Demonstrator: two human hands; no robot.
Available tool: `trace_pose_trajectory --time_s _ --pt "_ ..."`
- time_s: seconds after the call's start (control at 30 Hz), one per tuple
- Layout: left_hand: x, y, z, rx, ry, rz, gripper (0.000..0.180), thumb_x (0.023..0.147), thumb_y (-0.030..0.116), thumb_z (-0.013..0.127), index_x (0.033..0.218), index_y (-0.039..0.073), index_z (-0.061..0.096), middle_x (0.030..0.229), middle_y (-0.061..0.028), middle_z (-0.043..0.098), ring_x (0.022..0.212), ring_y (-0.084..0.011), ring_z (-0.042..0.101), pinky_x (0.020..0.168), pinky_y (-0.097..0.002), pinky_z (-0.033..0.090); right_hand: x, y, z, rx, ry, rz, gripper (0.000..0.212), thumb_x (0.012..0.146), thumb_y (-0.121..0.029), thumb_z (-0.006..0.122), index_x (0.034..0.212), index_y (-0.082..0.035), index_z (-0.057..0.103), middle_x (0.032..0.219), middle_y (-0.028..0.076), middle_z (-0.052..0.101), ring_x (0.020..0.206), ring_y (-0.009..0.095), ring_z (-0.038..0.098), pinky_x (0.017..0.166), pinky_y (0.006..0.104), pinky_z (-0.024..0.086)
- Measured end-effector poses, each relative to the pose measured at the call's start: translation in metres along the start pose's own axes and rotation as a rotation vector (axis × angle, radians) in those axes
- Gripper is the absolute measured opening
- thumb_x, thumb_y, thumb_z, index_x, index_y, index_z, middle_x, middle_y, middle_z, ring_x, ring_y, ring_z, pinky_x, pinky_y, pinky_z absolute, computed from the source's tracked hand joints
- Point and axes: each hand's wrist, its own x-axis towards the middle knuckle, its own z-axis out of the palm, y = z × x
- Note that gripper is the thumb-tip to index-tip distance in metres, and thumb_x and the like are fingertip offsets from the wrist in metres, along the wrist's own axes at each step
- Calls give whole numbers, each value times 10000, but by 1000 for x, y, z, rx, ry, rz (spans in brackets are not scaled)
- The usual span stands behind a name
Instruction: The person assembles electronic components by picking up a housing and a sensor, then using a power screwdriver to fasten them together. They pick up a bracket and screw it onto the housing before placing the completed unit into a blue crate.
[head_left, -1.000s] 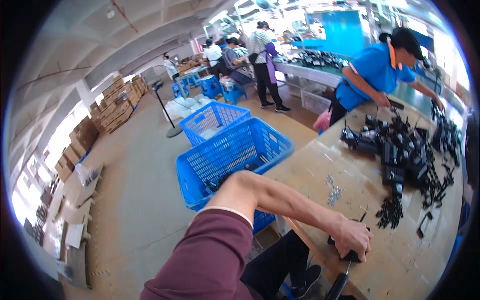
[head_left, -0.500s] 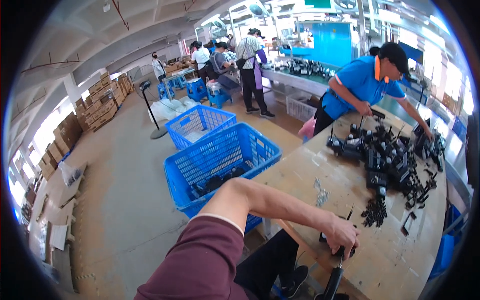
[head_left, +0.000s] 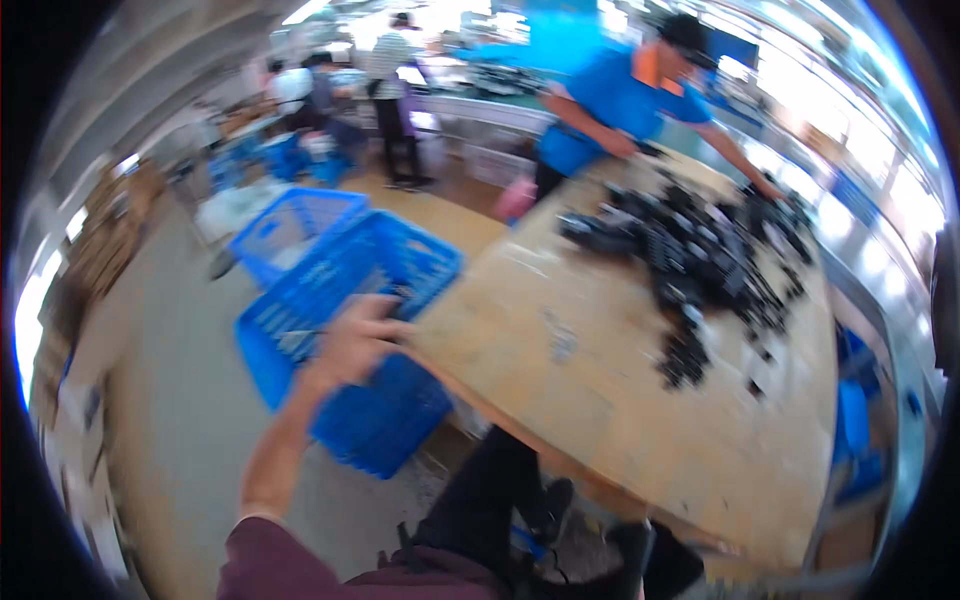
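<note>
My left hand [head_left: 358,338] is stretched out over the near side of a blue plastic crate [head_left: 345,275], close to the table's left corner. Motion smears its fingers, and dark patches show around them; whether they grip a black part is unclear. My right hand does not show. At the lower edge, beside my legs, is a blurred dark shape [head_left: 665,562] with a slim upright piece. A heap of black parts [head_left: 690,235] covers the far half of the wooden table [head_left: 620,440], with small black pieces [head_left: 685,360] at its near end.
Small silvery pieces [head_left: 560,337] lie mid-table. A co-worker in a blue shirt [head_left: 605,95] leans over the heap from the far side. Another blue crate [head_left: 300,225] stands behind the first one. Several people work at benches farther back.
My left hand has left the table's near edge and swung left over the blue crate. The view has turned right and blurred. The black part and tool no longer show at the table's near edge.
</note>
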Motion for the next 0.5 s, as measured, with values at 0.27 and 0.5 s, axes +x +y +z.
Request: trace_pose_trajectory --time_s 0.27,0.5 --pt "-86 -270 66 420 -75 -668 359 882 180 730 1235 152 791 1450 -176 630 1363 -453 552 1169 -484 440 41 -43 -3 18 29 -281 938 903 -217 830 1669 -29 321 857 72 669 541 126 572 476 278 455" --pt "124 52 95 -134 271 41 298 956 106 690 1235 17 751 1262 -195 741 1159 -372 708 1018 -413 546 73 -54 -32 -18 399 -537 759 945 -117 689 1638 -52 387 824 94 634 497 117 550 436 238 420"
